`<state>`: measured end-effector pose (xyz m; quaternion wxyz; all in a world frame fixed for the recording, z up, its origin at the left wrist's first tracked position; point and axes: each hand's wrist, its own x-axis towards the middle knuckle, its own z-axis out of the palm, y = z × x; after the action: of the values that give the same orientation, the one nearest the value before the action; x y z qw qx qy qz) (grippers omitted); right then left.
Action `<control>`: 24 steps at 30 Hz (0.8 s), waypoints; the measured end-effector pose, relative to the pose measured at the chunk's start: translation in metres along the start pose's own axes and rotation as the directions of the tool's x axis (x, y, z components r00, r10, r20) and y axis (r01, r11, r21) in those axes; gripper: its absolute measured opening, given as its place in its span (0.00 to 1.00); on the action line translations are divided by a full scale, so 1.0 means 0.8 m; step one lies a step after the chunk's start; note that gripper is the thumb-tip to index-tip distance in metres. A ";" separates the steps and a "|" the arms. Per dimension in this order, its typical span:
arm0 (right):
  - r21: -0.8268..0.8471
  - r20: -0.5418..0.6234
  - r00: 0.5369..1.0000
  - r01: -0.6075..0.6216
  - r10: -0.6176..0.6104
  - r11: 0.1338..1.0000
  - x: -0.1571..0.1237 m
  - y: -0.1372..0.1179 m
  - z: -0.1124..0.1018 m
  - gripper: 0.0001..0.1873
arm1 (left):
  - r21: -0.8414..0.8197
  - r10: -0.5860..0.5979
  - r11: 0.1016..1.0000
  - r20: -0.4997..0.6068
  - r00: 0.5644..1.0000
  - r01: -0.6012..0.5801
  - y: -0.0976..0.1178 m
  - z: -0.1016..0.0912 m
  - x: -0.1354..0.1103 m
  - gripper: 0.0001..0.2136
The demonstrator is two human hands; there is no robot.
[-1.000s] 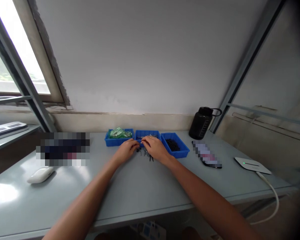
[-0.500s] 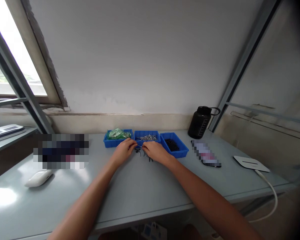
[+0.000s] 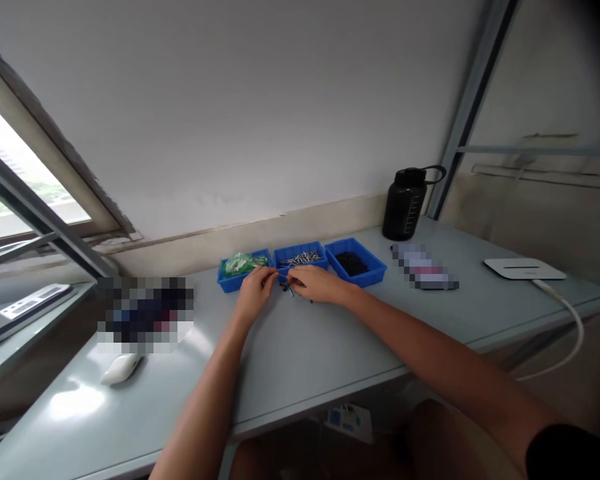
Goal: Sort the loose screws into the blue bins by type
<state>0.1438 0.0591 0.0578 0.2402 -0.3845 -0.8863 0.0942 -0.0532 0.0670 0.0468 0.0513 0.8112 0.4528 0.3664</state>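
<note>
My left hand (image 3: 259,285) and my right hand (image 3: 321,284) meet over the table in front of the blue bins, fingers pinched. A thin, screw-like piece (image 3: 283,275) spans the small gap between the fingertips; its exact kind is too small to tell. Just below, small dark and silver pieces (image 3: 289,291) lie on the table, partly covered by my right hand. Behind the hands stands a blue bin of loose silver screw-like pieces (image 3: 304,257). To its left, another bin holds green plastic packaging (image 3: 244,263); to its right, a third contains black small parts (image 3: 351,263).
A black bottle (image 3: 404,205) stands at the back right, near a blurred-out flat object (image 3: 425,267) and a white device (image 3: 524,269) with a cable. On the left are a white mouse-shaped object (image 3: 122,369) and a pixelated dark item (image 3: 147,317). Metal posts flank the table (image 3: 300,360).
The view has tilted and shifted, so the bins and bottle sit differently in the picture. Both hands remain pinched together over the loose pieces.
</note>
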 end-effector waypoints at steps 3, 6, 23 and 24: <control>-0.020 0.000 0.999 0.039 -0.039 0.999 0.000 0.001 -0.004 0.08 | -0.009 -0.018 1.000 0.005 1.000 0.018 -0.002 0.002 0.000 0.10; -0.038 -0.004 0.998 0.061 -0.061 0.997 0.002 0.004 -0.009 0.09 | -0.009 -0.043 0.999 0.036 0.998 0.043 -0.006 0.005 -0.001 0.10; -0.170 -0.235 0.962 -0.181 0.138 0.969 0.009 0.036 -0.016 0.14 | 0.212 -0.161 0.971 0.255 0.953 0.108 0.018 0.027 -0.008 0.09; -0.167 -0.242 0.961 -0.178 0.135 0.970 0.009 0.034 -0.016 0.15 | 0.219 -0.169 0.969 0.260 0.951 0.112 0.018 0.027 -0.008 0.08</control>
<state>0.1631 0.0832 0.0618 0.2955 -0.4827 -0.8243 -0.0157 -0.0313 0.0592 0.0335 0.0575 0.8211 0.5327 0.1970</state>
